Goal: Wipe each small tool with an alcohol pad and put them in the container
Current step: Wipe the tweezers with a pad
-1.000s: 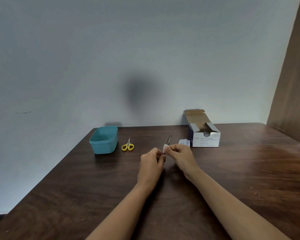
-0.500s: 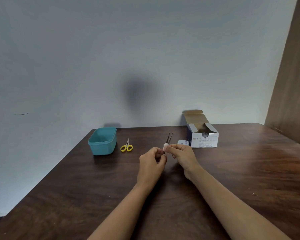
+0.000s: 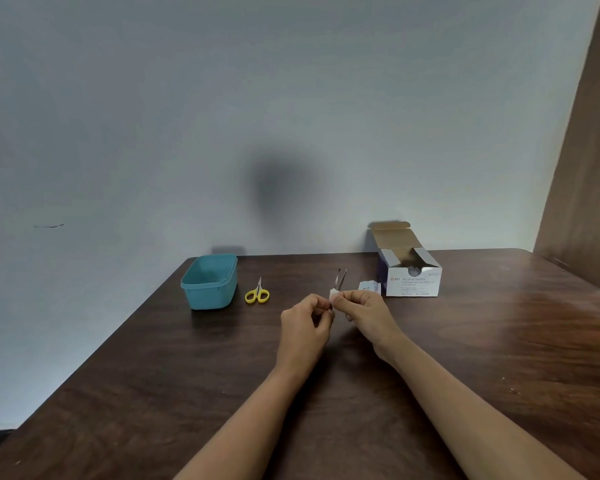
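Note:
Metal tweezers (image 3: 340, 278) point up and away over the middle of the table. My left hand (image 3: 305, 323) pinches their lower end. My right hand (image 3: 364, 311) pinches a white alcohol pad (image 3: 334, 294) around the tweezers just above the left fingers. Small scissors with yellow handles (image 3: 257, 292) lie on the table to the left. A teal plastic container (image 3: 209, 281) stands left of the scissors, open on top.
An open white box of alcohol swabs (image 3: 411, 277) stands at the back right, with a torn pad wrapper (image 3: 369, 286) beside it. The dark wooden table (image 3: 153, 393) meets a pale wall; a brown panel (image 3: 582, 168) rises at the far right.
The pad in my right hand has slid a little along the tweezers; both hands stay close together in the same spot over the table.

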### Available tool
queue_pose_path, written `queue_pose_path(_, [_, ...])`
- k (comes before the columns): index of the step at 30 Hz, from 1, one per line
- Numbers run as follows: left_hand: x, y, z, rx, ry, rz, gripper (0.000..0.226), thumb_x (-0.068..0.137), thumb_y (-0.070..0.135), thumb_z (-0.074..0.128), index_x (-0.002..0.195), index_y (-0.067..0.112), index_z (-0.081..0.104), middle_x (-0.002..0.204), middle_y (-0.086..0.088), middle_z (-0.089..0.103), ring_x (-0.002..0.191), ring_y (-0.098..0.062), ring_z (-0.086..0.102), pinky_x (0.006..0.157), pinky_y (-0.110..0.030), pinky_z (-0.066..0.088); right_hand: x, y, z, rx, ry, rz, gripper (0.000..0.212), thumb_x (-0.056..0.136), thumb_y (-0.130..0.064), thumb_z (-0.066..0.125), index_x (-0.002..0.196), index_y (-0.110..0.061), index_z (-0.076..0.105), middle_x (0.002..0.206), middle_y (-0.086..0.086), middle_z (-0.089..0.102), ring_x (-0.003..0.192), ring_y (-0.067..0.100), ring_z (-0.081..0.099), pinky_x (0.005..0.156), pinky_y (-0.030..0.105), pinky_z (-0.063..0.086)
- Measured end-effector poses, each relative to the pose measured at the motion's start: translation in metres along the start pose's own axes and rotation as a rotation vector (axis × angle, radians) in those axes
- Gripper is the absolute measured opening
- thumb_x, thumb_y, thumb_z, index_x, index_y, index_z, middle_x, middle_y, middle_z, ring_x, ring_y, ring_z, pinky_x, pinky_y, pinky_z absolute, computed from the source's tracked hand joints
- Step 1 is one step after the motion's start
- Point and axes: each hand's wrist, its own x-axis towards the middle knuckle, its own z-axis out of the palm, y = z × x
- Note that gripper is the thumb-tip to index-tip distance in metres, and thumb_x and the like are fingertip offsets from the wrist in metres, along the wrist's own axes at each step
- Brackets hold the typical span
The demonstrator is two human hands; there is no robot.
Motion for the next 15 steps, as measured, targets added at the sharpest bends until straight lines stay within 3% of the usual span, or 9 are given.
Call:
queue_pose_path(4, [0.0001, -0.0004, -0.0004, 0.004, -0.005, 0.002, 0.008, 0.087, 0.008, 0.065, 0.090, 0.013, 0.070, 0.074, 0.006, 0.069, 0.074, -0.003, 0.063, 0.062, -0.009, 0.047, 0.0010, 0.0015, -0.0006, -0.020, -0.012, 0.008, 0.021, 0.089, -0.021, 0.064, 0.082, -0.003, 0.073, 0.063, 0.003, 0.056, 0.050, -0.002, 0.041, 0.053, 0.010, 0.037])
queue_pose_path(9, [0.0004, -0.0006, -0.0010, -0.002, 0.001, 0.000, 0.008, 0.087, 0.008, 0.065, 0.090, 0.014, 0.070, 0.073, 0.006, 0.069, 0.074, -0.002, 0.063, 0.061, -0.009, 0.047, -0.0027, -0.0017, -0.0011, -0.010, -0.045, 0.001, 0.018, 0.090, -0.019, 0.064, 0.089, -0.005, 0.074, 0.073, -0.001, 0.068, 0.058, -0.009, 0.055, 0.059, 0.004, 0.042])
queue_pose_path(15, [0.0034, -0.0006, 0.0028, 0.006, -0.004, -0.006, 0.005, 0.085, 0.011, 0.067, 0.088, 0.014, 0.069, 0.069, 0.006, 0.066, 0.066, 0.000, 0.059, 0.058, -0.009, 0.044, -0.0016, -0.0019, 0.0019, 0.132, 0.125, 0.053, 0.012, 0.087, -0.018, 0.067, 0.084, -0.007, 0.072, 0.065, -0.007, 0.061, 0.051, -0.010, 0.051, 0.057, 0.004, 0.041])
